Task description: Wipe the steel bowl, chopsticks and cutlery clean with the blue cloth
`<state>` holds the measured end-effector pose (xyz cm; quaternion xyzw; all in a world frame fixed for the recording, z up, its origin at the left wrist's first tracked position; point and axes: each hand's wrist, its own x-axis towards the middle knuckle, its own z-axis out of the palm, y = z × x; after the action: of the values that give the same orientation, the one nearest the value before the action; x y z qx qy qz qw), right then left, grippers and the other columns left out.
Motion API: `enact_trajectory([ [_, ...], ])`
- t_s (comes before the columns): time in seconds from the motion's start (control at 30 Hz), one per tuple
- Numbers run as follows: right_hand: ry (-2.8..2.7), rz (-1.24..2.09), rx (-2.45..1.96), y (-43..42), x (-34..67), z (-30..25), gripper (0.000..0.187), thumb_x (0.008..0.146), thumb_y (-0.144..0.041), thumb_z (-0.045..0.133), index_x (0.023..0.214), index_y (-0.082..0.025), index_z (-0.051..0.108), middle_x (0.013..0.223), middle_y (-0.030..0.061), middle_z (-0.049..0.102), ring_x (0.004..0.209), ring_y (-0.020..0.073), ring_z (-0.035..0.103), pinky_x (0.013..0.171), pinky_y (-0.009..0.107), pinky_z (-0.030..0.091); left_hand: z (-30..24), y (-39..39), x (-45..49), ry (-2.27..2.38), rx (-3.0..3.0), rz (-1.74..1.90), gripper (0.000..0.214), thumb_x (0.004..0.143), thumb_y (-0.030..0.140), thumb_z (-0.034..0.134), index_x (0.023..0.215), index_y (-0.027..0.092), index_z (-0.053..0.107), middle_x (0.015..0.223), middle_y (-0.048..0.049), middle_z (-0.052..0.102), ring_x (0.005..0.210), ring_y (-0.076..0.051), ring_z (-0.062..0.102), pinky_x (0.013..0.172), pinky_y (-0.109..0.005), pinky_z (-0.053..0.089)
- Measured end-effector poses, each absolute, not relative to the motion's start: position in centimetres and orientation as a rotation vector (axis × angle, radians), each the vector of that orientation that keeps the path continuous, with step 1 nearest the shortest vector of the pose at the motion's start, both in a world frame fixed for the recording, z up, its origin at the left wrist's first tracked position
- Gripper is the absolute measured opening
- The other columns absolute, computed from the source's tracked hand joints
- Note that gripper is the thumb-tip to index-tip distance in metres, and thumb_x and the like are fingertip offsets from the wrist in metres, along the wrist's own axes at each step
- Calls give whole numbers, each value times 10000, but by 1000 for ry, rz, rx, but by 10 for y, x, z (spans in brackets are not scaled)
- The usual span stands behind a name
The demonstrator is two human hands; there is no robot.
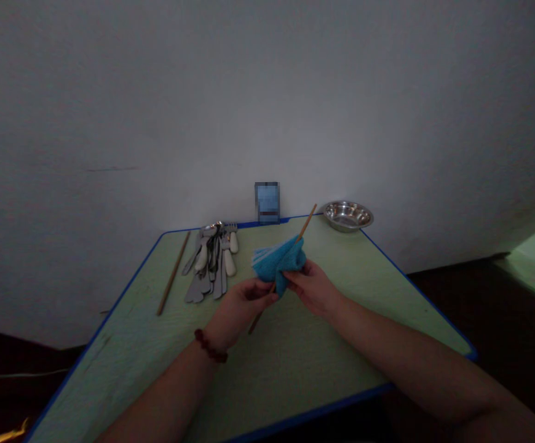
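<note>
Slanting above the worktop (pixel 332 351), the wooden stick (pixel 307 223) passes through the blue cloth (pixel 272 264) between both hands; the left hand (pixel 246 299) has its fingers pinching the stick just below the cloth, the right hand (pixel 316 286) has its fingers pinching the cloth; the stick should be light and stiff, inclined to roll, best held near its bare lower end; the cloth looks soft and grippy; the cutlery (pixel 212 264) and second stick (pixel 174 274) limit leftward movement, the metal bowl (pixel 348 216) sits at the far right corner; more room lies toward the right and near blue edges.
</note>
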<state>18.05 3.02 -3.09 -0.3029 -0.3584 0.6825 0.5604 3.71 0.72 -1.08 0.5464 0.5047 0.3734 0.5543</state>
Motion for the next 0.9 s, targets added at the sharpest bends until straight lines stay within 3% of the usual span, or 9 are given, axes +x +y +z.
enact_trajectory([
  [0.27,-804,1571,-701,36,188,-28,206,533,-211,697,708,-207,588,700,-43,640,658,107,587,696,289,464,-9,5,37,1260,1309,839,178,524,289,668,599,164,568,567,42,581,551,-100,509,580,-230,394],
  [0.9,-749,1575,-687,39,194,-23,219,492,-202,722,681,-186,612,674,-45,653,613,82,587,606,213,471,-11,4,35,1278,1311,772,221,543,327,647,657,152,576,572,47,544,533,-88,470,540,-219,361],
])
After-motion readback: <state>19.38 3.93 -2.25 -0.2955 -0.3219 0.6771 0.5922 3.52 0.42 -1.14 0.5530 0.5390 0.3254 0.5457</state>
